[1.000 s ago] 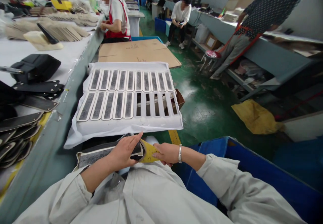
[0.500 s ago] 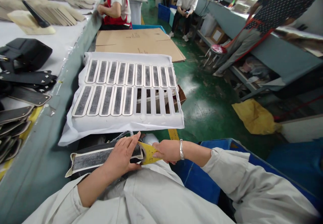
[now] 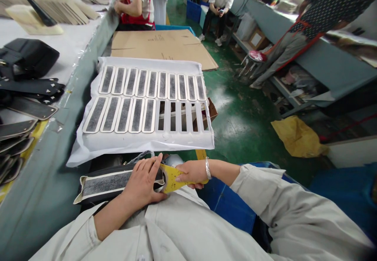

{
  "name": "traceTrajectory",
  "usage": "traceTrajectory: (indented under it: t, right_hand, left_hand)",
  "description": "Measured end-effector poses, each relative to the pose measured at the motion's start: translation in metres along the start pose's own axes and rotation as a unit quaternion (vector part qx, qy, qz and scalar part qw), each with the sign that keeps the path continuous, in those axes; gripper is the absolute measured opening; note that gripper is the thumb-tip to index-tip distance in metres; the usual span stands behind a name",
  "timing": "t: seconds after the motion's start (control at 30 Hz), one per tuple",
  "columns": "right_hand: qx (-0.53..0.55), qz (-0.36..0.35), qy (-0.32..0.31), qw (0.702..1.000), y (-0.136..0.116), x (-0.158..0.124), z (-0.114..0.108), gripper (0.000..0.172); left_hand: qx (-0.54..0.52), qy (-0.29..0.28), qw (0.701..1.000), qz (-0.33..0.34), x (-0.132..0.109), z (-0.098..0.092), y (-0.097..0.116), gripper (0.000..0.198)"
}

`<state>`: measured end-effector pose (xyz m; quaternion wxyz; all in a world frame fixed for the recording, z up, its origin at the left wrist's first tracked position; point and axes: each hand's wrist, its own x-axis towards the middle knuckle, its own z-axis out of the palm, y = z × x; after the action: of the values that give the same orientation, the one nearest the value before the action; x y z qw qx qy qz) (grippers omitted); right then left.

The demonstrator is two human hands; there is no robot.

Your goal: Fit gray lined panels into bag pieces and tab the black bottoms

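Note:
Across my lap lies a black bag (image 3: pixel 113 192), its upturned face carrying a dark fuzzy strip (image 3: pixel 103 186) bordered in cream. The cream edging sticks up at the bag's left corner. My left hand (image 3: pixel 143 182) grips the bag's right end, fingers over the top and thumb along the near side. A flat yellow scraper (image 3: pixel 171 180) is in my right hand (image 3: pixel 191 173), fingers closed round its right part. Its broad left edge meets the bag's right end beside my left thumb and fingers; the exact contact there is partly hidden.
Ahead, a white-covered slotted rack (image 3: pixel 141 141) bears two rows of cream-edged dark panels (image 3: pixel 123 115). Behind it is a cardboard sheet (image 3: pixel 159 45). Black bags and straps (image 3: pixel 29 59) crowd the left table (image 3: pixel 79 45). A blue bin (image 3: pixel 232 210) stands at right; people are farther off.
My right hand and the scraper have shifted slightly left, towards the bag. My left hand keeps its place on the bag's end. The whole view has tilted a little.

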<state>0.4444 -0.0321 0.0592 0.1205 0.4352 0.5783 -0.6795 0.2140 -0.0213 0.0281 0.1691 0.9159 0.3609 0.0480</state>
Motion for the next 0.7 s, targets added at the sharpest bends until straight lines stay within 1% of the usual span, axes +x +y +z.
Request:
traceTrajectory:
  t: [0.13,0.37,0.47,0.6,0.7]
  right_hand:
    - [0.046,-0.018,-0.005,0.999,0.001,0.000,0.003,0.020]
    - [0.064,-0.010,-0.007,0.998,0.002,0.005,0.004,0.021]
    - [0.078,-0.019,-0.006,0.997,0.005,0.006,0.006,0.021]
    - [0.082,-0.027,-0.003,0.996,0.006,0.004,0.005,0.020]
    - [0.070,-0.027,-0.014,0.997,0.005,0.006,0.002,0.019]
  left_hand:
    - [-0.019,-0.014,1.000,-0.002,0.002,-0.005,-0.004,0.120]
    - [-0.023,-0.022,0.999,0.004,0.000,-0.005,-0.010,0.123]
    - [-0.025,-0.028,0.999,-0.002,0.001,-0.006,-0.010,0.122]
    - [-0.030,-0.050,0.998,-0.011,0.004,-0.010,-0.008,0.123]
    - [-0.029,-0.048,0.998,-0.015,0.004,-0.012,-0.007,0.119]
